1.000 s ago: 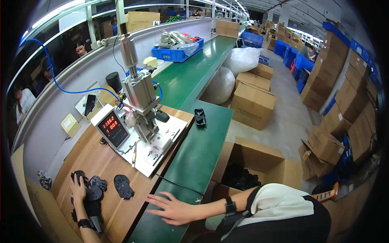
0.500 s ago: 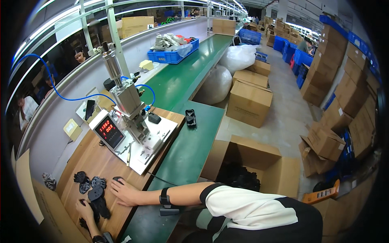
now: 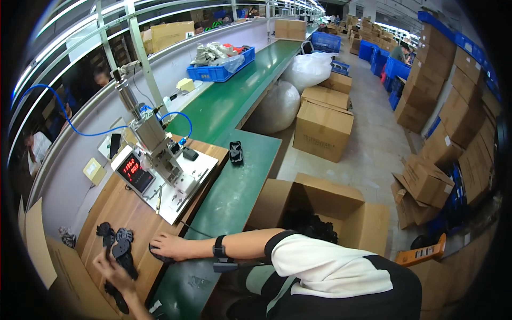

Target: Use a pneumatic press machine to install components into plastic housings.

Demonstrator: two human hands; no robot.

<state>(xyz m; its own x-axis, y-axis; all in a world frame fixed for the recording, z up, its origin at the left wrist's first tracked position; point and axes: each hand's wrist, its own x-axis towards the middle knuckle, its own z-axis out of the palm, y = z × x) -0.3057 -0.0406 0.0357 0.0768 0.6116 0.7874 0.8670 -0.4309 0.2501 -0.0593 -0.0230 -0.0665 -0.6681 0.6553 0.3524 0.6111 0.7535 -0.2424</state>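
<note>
My right hand (image 3: 172,247) has its fingers curled over a rounded black part (image 3: 158,257) at the right edge of the wooden board (image 3: 96,202). My left hand (image 3: 113,271) hovers low at the left with its fingers apart and slightly blurred; I see nothing in it. Beside and beneath its fingers lies a loose cluster of black parts, among them a flat oval piece (image 3: 122,247), a ribbed round piece (image 3: 125,234) and a crumpled-looking one (image 3: 104,229). Another long black piece (image 3: 118,300) lies partly behind my left wrist.
A metal bench press (image 3: 152,138) with a red-lit display (image 3: 134,172) stands ahead on a white base. One black part (image 3: 236,153) sits on the green table (image 3: 256,165). An open carton (image 3: 373,229) holding black items stands right. A blue crate (image 3: 213,73) rests farther along.
My left hand has lifted from the black parts and spread its fingers. My right hand has moved right and nearer, the black part under it moving too. The whole view has shifted slightly.
</note>
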